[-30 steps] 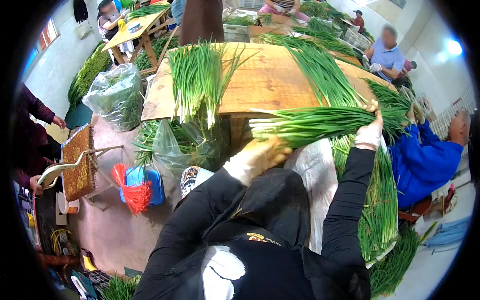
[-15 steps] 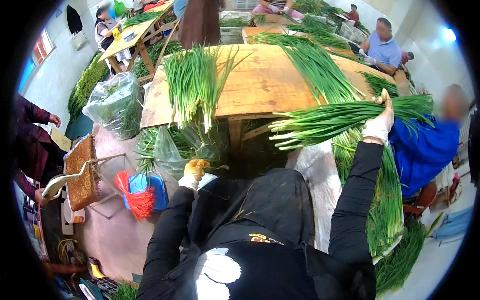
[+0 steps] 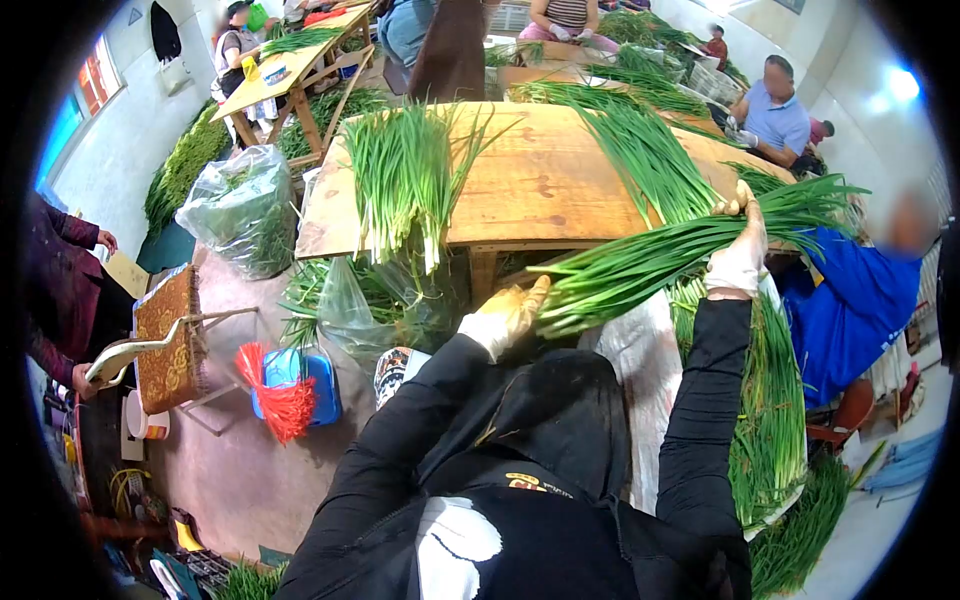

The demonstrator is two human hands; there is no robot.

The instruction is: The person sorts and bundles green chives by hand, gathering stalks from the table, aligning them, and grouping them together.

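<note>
My right hand [image 3: 738, 250], in a pale glove, grips a long bunch of garlic chives [image 3: 630, 272] around its leafy half. The bunch lies nearly level above my lap, white stem ends to the left and green tips to the right. My left hand [image 3: 508, 315], in a yellow-stained glove, is at those stem ends with its fingers stretched out. Whether it touches them I cannot tell. Beyond my hands, another chive bunch [image 3: 410, 180] rests on the wooden table [image 3: 530, 165], and a further bunch [image 3: 650, 160] lies across its right side.
Chives are heaped on a white sack [image 3: 640, 345] to my right, beside a person in blue [image 3: 860, 300]. On the left are red ties [image 3: 280, 400] over a blue basket [image 3: 325, 390], a chair [image 3: 165, 340] and a clear plastic bag [image 3: 240, 210]. Other people sit farther back.
My left hand has risen from my lap and moved right to the stem ends, its fingers unfolding. The bunch in my right hand has shifted slightly left and down.
</note>
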